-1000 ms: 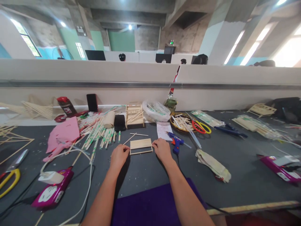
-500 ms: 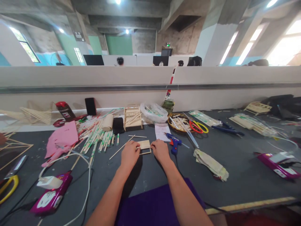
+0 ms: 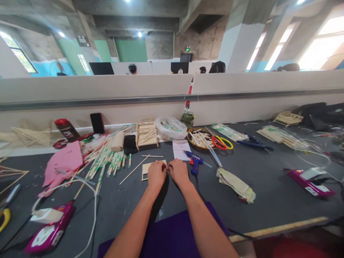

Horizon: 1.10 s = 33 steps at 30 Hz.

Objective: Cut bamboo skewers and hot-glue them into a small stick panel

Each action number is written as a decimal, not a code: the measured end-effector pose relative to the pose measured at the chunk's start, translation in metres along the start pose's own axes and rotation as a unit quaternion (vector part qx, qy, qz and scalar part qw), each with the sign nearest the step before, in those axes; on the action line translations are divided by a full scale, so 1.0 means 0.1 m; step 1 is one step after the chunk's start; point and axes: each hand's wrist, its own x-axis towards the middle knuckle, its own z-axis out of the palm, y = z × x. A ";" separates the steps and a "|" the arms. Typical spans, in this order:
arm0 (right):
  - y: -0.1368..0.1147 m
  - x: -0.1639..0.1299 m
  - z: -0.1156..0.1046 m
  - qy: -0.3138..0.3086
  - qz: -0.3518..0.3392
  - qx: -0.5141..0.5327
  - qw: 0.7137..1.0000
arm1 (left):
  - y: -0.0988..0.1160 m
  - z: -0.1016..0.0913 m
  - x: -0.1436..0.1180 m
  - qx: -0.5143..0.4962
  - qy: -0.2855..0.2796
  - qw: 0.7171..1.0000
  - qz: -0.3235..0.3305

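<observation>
A small flat panel of pale wooden sticks (image 3: 146, 167) lies on the dark table, with an open slot along its near side. My left hand (image 3: 157, 175) is over the panel's right part and hides some of it; its fingers are closed. Just right of the panel, my right hand (image 3: 178, 172) has its fingers pinched, the tips meeting those of my left hand at the panel's right edge. Whatever sits between the fingertips is too small to make out. A blue glue gun (image 3: 196, 162) rests to the right of my right hand.
Loose sticks (image 3: 134, 170) and wrapped chopsticks (image 3: 118, 161) lie to the left. Behind stand a stick-built frame (image 3: 147, 134) and a basket of stick pieces (image 3: 200, 139). Scissors (image 3: 224, 142), a glove (image 3: 236, 185) and a power strip (image 3: 51, 227) are also on the table.
My left hand has shifted right along the panel, uncovering its left end, and its fingertips now meet those of my right hand. The view has turned slightly right.
</observation>
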 end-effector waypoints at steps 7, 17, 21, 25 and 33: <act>0.02 -0.01 0.01 0.003 0.002 0.016 1.000 | 0.04 0.05 0.01 0.004 0.021 1.000 -0.017; 0.07 0.01 -0.01 -0.001 -0.026 0.012 1.000 | 0.00 0.10 0.02 -0.004 0.034 0.999 -0.011; 0.07 0.01 -0.01 0.000 -0.045 0.000 0.999 | -0.01 0.12 0.02 -0.008 0.041 0.999 -0.004; 0.06 0.01 -0.01 0.005 -0.065 -0.020 0.998 | -0.03 0.11 0.00 -0.020 0.046 0.999 0.008; 0.04 -0.01 -0.03 0.013 -0.085 -0.020 0.996 | -0.07 0.02 -0.06 -0.044 0.061 0.995 0.068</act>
